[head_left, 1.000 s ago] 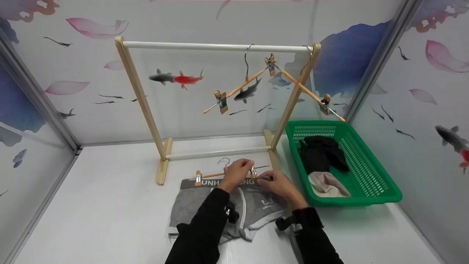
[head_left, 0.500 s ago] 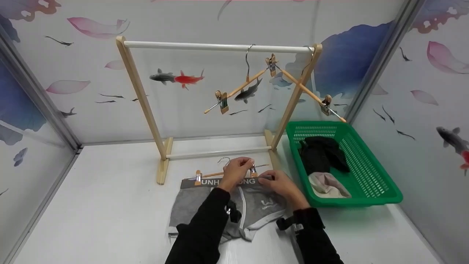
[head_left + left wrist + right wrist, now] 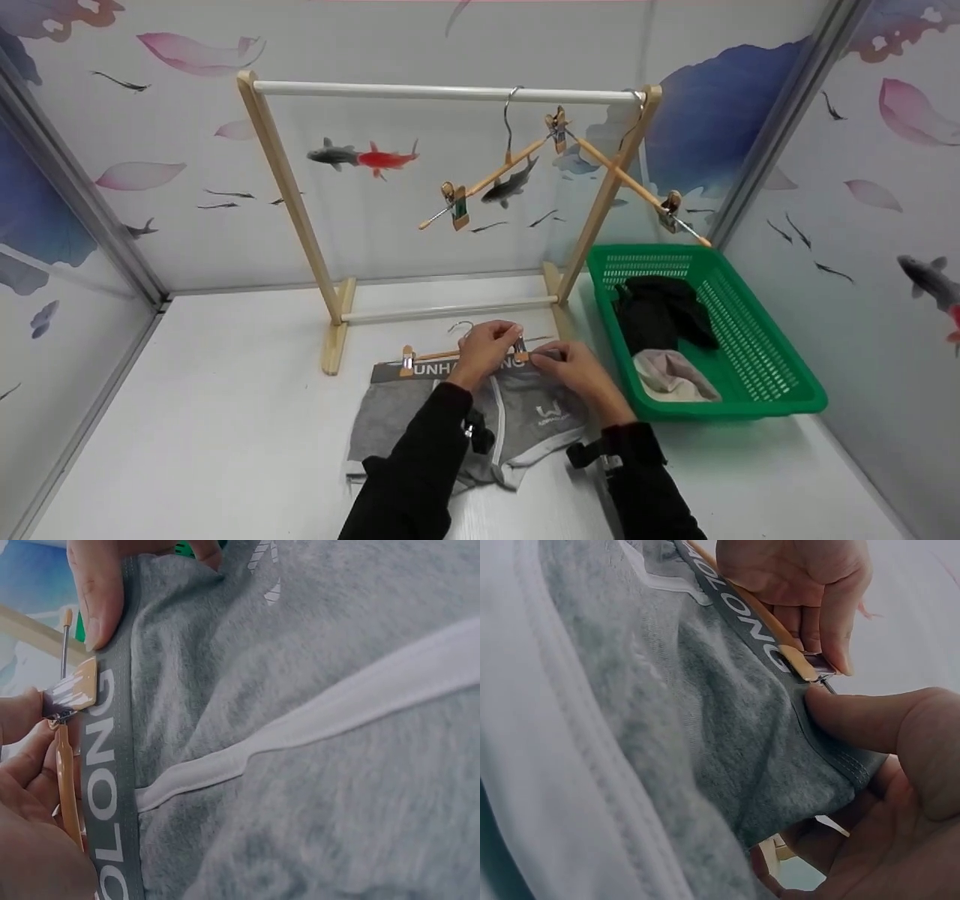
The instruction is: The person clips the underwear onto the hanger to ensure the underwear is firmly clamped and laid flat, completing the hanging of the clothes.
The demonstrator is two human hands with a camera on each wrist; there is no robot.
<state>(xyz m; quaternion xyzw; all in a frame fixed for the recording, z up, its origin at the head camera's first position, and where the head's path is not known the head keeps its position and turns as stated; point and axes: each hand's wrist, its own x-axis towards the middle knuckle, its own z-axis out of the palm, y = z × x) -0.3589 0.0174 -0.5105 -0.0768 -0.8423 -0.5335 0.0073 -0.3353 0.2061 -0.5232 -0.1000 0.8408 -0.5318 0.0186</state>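
Note:
Grey boxer briefs (image 3: 390, 412) with a lettered waistband and white trim lie front up on the table. A wooden clip hanger (image 3: 435, 355) lies along the waistband, its left clip (image 3: 407, 361) over the band. My left hand (image 3: 484, 354) pinches the hanger's right clip (image 3: 75, 686) between thumb and fingers. That clip's wooden tip overlaps the waistband in both wrist views. Beside it, my right hand (image 3: 579, 375) pinches the corner of the waistband (image 3: 832, 746), thumb on top and fingers beneath. The left hand hides part of the lettering and the hanger bar.
Behind the hands stands a wooden rack (image 3: 285, 187) with a white rod (image 3: 390, 91). Two more clip hangers (image 3: 491, 180) hang from its right half. A green basket (image 3: 772, 337) at the right holds black cloth (image 3: 664, 307) and a beige-pink piece (image 3: 671, 375).
The right end of the waistband has come up slightly toward the hanger's right clip. Both hands keep their holds in nearly the same place.

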